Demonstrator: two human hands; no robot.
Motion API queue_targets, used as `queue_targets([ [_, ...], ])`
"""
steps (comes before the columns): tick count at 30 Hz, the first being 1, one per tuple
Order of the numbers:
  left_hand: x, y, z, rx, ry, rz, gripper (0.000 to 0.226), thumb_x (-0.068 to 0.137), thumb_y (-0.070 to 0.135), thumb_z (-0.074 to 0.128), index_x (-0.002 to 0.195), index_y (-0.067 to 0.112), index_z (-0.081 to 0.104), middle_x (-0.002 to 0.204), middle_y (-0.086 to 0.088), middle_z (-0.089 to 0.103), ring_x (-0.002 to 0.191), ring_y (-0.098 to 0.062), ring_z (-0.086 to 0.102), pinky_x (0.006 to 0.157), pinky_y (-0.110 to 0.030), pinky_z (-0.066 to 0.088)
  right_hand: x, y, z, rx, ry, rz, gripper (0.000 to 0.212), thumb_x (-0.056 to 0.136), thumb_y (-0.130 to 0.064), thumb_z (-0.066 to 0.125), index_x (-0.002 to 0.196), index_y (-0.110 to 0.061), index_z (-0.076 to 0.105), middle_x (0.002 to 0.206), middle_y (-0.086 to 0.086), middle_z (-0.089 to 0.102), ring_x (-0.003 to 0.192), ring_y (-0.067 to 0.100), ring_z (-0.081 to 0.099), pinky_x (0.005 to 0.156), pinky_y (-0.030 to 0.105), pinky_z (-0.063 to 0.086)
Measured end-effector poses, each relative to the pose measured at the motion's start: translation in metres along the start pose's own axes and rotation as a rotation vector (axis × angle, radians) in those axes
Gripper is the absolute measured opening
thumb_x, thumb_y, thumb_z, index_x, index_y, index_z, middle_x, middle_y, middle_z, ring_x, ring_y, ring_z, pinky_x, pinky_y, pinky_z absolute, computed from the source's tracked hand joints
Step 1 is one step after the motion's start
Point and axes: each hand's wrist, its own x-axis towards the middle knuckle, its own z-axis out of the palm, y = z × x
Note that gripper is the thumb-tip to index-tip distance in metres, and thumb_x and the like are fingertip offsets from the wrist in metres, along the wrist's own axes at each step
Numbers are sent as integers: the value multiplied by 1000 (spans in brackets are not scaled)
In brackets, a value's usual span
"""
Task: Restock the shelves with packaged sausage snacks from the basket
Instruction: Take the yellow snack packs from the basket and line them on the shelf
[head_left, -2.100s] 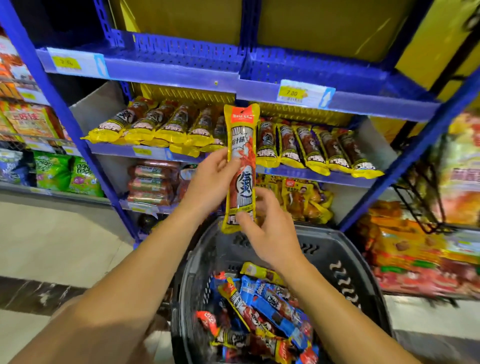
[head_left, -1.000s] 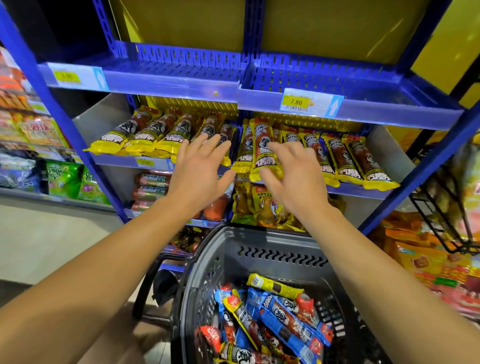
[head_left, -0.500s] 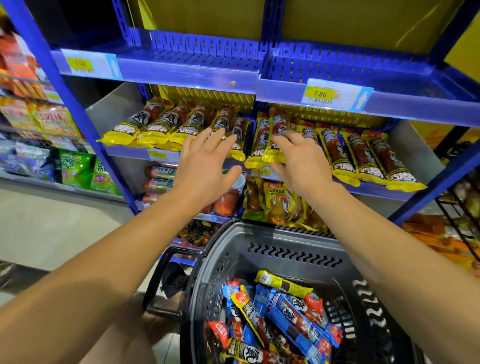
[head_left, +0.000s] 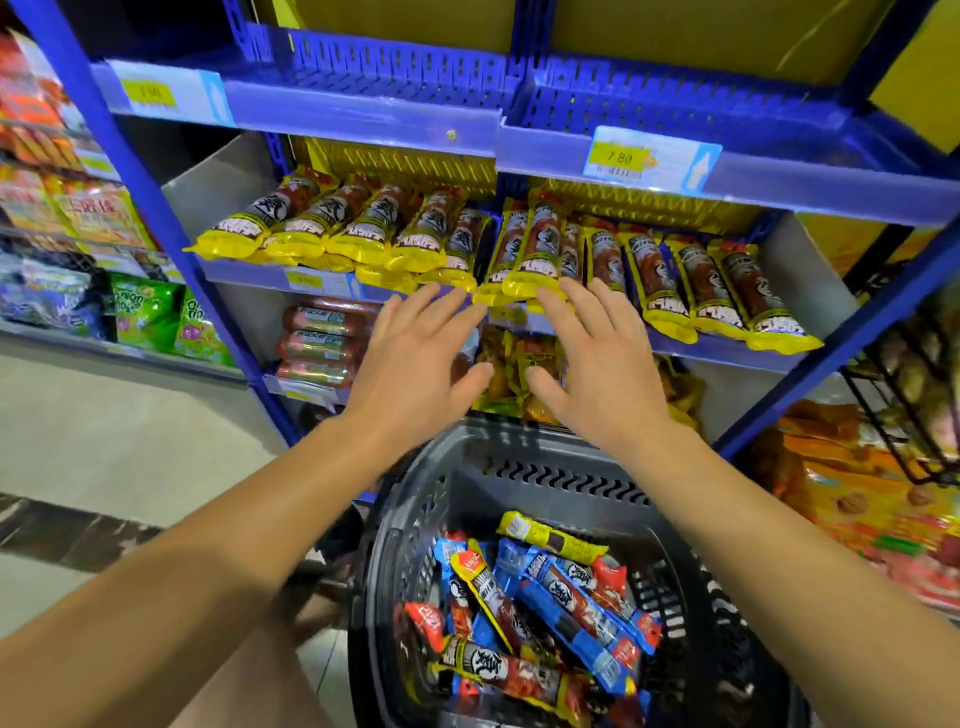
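A row of yellow-ended sausage packs (head_left: 535, 249) lies across the middle blue shelf (head_left: 249, 273), one pack sitting on top of the others near the centre. My left hand (head_left: 415, 364) and my right hand (head_left: 597, 369) hover just below that shelf's front edge, fingers spread and straight, holding nothing. Beneath my forearms stands a dark grey plastic basket (head_left: 519, 467) with several blue, red and yellow sausage packs (head_left: 540, 597) piled inside.
The top blue shelf (head_left: 374, 119) carries a yellow price tag (head_left: 621, 156). Red sausages (head_left: 322, 343) and yellow bags (head_left: 514, 374) fill the lower shelf. Snack bags line the left aisle racks (head_left: 130, 317); orange packets (head_left: 857, 499) and a black wire rack (head_left: 914, 395) stand right.
Two seconds ago both hands held a yellow sausage pack upright; it now lies on the middle shelf. Both hands have since drawn back from the shelf, empty and spread.
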Motion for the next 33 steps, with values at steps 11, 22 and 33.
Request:
queue_targets([
  [11,-104,47,103,-162,-386,-20,83,79,66,27,146,20,41,154,-3,36,147,-25,23,120,-46,14,-180,34,65,114,-397,101,79,84,-59,40,151,-16,38,153,9,43,145,36,33,115,55,31],
  [22,-180,51,176,-148,-589,-63,67,81,51,47,132,10,58,133,-15,60,125,-31,54,111,-42,37,-258,45,163,321,-945,270,79,87,-50,65,152,-16,32,151,9,40,136,33,42,110,42,40],
  [33,-196,56,186,-306,-550,-283,61,85,39,59,139,12,52,141,-9,54,133,-27,44,115,-33,27,-255,38,207,353,-1334,254,40,93,-42,63,116,-8,60,107,12,64,100,30,62,80,33,49],
])
